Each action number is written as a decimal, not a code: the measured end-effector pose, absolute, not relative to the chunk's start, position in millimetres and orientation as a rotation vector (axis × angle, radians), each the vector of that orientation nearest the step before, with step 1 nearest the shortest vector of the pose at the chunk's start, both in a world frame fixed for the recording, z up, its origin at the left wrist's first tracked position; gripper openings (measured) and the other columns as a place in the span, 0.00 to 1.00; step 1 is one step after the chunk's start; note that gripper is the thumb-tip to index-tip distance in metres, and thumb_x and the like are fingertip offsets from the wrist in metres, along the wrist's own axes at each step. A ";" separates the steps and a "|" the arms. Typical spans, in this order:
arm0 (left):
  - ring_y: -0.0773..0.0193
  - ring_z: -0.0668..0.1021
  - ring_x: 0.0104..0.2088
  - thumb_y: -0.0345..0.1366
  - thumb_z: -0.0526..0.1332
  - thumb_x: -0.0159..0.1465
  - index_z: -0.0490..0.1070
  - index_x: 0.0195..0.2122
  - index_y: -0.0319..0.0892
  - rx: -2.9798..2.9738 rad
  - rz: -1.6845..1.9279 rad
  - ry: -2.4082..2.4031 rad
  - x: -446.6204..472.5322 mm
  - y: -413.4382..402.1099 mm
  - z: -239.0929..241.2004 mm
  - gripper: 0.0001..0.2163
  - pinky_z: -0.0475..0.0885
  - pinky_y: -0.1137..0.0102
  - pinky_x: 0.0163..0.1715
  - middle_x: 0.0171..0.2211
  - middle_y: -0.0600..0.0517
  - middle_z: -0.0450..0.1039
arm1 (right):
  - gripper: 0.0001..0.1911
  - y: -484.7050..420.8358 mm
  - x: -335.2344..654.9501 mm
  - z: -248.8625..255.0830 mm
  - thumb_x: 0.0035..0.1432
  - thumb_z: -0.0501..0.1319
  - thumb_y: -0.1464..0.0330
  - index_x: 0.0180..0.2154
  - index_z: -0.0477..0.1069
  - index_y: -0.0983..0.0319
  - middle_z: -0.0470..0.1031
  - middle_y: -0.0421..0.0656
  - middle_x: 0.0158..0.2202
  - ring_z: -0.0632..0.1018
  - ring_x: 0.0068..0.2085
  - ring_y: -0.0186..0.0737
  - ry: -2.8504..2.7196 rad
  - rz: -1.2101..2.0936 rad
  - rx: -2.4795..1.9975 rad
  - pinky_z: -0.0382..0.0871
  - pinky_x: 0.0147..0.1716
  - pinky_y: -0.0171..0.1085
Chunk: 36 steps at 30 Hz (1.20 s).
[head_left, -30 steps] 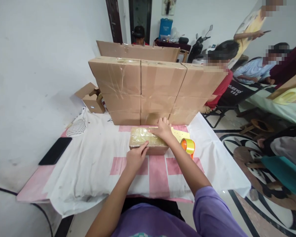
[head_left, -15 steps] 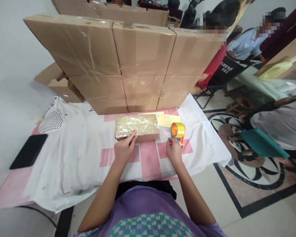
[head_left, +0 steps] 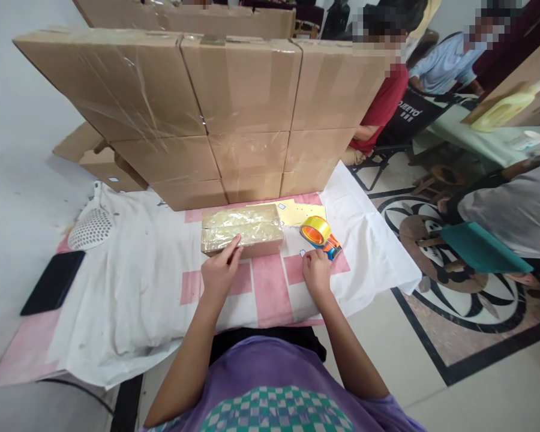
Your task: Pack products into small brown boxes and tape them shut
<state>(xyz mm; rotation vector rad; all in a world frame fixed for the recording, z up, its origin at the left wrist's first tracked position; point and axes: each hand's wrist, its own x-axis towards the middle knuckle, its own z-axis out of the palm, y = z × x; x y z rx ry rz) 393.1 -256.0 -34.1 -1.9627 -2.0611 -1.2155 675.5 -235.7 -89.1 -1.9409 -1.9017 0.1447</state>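
Observation:
A small cardboard box (head_left: 263, 247) with shiny clear tape across its top lies on the cloth-covered table. My left hand (head_left: 218, 276) grips the near edge, a finger resting on the taped top. To the right sits a tape dispenser (head_left: 333, 247), orange and blue, carrying a roll of yellowish tape (head_left: 315, 230); it leans over on its side. My right hand (head_left: 317, 273) is just in front of the dispenser with its fingers drawn together. What those fingers hold, if anything, I cannot make out.
A wall of taped cardboard boxes (head_left: 247, 90) rises behind the small box. Yellow sheets (head_left: 297, 213) lie beneath it. At left are a white perforated scoop (head_left: 91, 228) and a dark phone-like slab (head_left: 54, 282). People sit at right, one near a teal board (head_left: 481, 249).
The tape dispenser has tipped from upright to leaning, its lower end swung right. My right hand has shifted slightly relative to it. My left hand stays on the box; the camera view has turned a little.

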 end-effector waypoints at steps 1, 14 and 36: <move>0.70 0.71 0.19 0.43 0.62 0.68 0.79 0.53 0.48 -1.962 -1.211 -2.055 392.9 -255.8 -34.2 0.15 0.62 0.74 0.26 0.25 0.53 0.81 | 0.13 -236.4 676.0 -90.7 0.64 0.54 0.71 0.42 0.77 0.65 0.73 0.50 0.41 0.70 0.44 0.49 -1.891 0.133 -1.946 0.64 0.45 0.44; 0.71 0.69 0.21 0.44 0.62 0.67 0.78 0.55 0.47 -1.971 -1.223 -2.144 388.6 -259.6 -33.5 0.17 0.63 0.75 0.28 0.26 0.53 0.78 | 0.14 -231.5 671.6 -87.5 0.66 0.53 0.69 0.41 0.78 0.64 0.75 0.52 0.44 0.75 0.45 0.49 -1.741 0.335 -1.870 0.68 0.48 0.44; 0.70 0.63 0.23 0.48 0.61 0.66 0.75 0.58 0.43 -2.056 -1.508 -2.355 388.1 -260.2 -26.8 0.23 0.62 0.74 0.27 0.20 0.58 0.65 | 0.14 -118.2 595.0 -50.2 0.69 0.55 0.66 0.51 0.70 0.67 0.79 0.60 0.47 0.80 0.50 0.51 -1.819 0.677 -2.133 0.70 0.46 0.41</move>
